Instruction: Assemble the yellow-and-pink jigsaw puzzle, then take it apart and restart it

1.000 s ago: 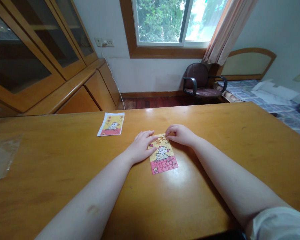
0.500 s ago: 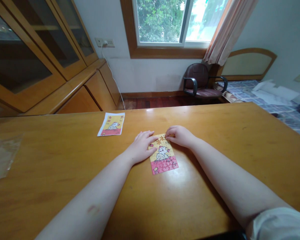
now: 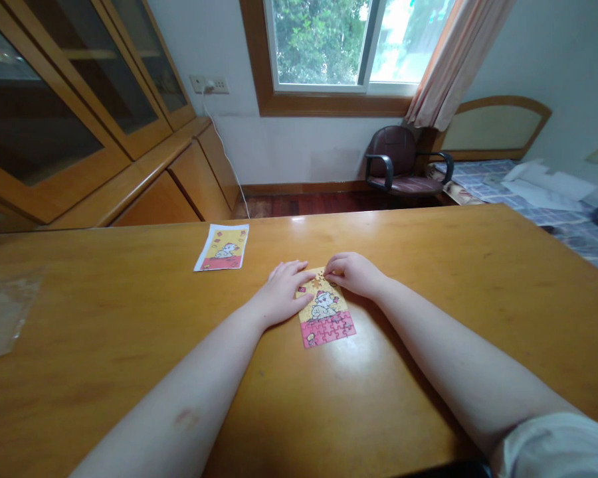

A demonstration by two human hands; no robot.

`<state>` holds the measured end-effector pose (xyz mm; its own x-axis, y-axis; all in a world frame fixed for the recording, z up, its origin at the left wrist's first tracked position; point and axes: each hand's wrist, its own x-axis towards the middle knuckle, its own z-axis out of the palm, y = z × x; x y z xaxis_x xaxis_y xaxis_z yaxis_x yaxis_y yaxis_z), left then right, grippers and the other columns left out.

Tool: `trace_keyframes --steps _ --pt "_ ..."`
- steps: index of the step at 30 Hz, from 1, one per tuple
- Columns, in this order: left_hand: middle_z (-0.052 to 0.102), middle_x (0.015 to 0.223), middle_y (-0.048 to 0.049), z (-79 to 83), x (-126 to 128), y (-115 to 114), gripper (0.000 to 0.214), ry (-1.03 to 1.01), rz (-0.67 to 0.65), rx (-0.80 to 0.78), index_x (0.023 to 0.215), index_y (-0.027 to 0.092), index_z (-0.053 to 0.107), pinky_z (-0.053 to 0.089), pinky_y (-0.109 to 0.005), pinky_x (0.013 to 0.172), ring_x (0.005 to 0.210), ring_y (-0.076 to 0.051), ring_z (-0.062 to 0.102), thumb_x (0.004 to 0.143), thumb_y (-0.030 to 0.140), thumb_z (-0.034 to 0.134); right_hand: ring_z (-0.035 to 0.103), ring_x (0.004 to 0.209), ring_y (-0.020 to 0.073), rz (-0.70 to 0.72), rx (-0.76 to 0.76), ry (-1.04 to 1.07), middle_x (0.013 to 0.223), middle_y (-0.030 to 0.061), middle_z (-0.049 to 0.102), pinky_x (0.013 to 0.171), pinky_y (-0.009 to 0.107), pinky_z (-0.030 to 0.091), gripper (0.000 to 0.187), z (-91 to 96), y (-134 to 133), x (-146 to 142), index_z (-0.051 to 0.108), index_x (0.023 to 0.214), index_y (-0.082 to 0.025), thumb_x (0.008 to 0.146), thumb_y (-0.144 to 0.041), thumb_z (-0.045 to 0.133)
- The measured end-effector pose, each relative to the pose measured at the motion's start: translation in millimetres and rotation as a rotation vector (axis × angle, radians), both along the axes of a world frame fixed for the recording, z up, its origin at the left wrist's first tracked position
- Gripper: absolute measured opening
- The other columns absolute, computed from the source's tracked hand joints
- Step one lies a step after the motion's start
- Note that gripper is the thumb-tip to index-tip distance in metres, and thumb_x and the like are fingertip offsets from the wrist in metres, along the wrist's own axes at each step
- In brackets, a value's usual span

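A small yellow and pink jigsaw puzzle with a cartoon animal lies on the wooden table in front of me. My left hand rests flat beside its left edge, fingers stretched out and touching the upper left corner. My right hand sits at the puzzle's top right corner with the fingers curled and the tips pressed together on a piece there; the piece itself is too small to make out.
A printed picture card of the same image lies on the table further back left. A clear plastic sheet lies at the left edge. Beyond the table stand wooden cabinets, a dark office chair and a bed.
My right hand has shifted slightly left and down over the puzzle's top edge. The left hand has stayed in place.
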<state>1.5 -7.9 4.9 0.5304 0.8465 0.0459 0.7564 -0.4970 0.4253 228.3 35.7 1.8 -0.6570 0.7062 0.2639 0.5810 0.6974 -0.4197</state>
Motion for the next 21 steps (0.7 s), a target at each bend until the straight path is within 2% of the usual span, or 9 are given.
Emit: trace_keyframes --steps 21 --pt "0.046 0.145 -0.0112 -0.9 0.3 0.0 0.044 -0.015 0.003 0.002 0.127 0.023 0.059 0.025 -0.056 0.115 0.136 -0.030 0.037 0.086 0.039 0.057 0.064 0.078 0.0161 0.024 -0.018 0.006 0.088 0.0070 0.069 0.077 0.028 0.048 0.017 6.1 -8.0 0.2 0.075 0.087 -0.017 0.087 -0.022 0.059"
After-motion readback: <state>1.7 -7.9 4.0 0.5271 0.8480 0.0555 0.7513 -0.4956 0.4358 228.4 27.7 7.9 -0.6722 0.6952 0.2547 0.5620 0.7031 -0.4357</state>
